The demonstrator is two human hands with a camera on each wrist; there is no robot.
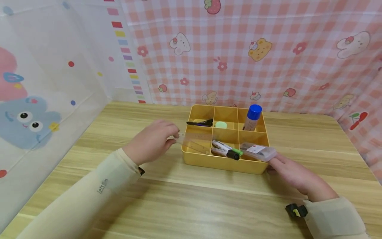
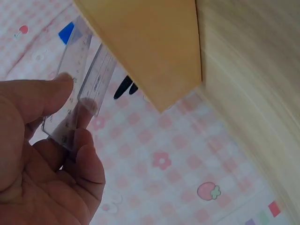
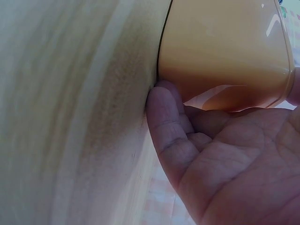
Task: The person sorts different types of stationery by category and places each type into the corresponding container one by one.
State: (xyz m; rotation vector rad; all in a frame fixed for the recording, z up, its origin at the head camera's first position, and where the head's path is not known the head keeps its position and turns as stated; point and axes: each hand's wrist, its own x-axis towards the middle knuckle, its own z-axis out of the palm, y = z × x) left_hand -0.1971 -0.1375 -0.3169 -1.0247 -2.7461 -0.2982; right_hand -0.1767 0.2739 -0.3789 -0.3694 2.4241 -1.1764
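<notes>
My left hand (image 1: 155, 141) pinches the end of a clear plastic ruler (image 2: 65, 108) between thumb and fingers. In the head view, the ruler slants over the front-left compartment of a yellow divided organizer box (image 1: 223, 165). A second clear strip with scale marks shows beside it in the left wrist view; I cannot tell whether it is a separate piece. My right hand (image 1: 293, 176) holds the box by its front-right corner. In the right wrist view, its lower fingers (image 3: 164, 110) lie against the wall near the tabletop. Part of that hand is hidden by the box.
Inside the box are markers (image 1: 222, 152), a clear flat case (image 1: 258, 151), a blue-capped glue stick (image 1: 253, 118), a pale green item (image 1: 221, 124) and black pens (image 1: 200, 123). The wooden table (image 1: 185, 202) meets patterned cloth (image 1: 226, 79) at the back.
</notes>
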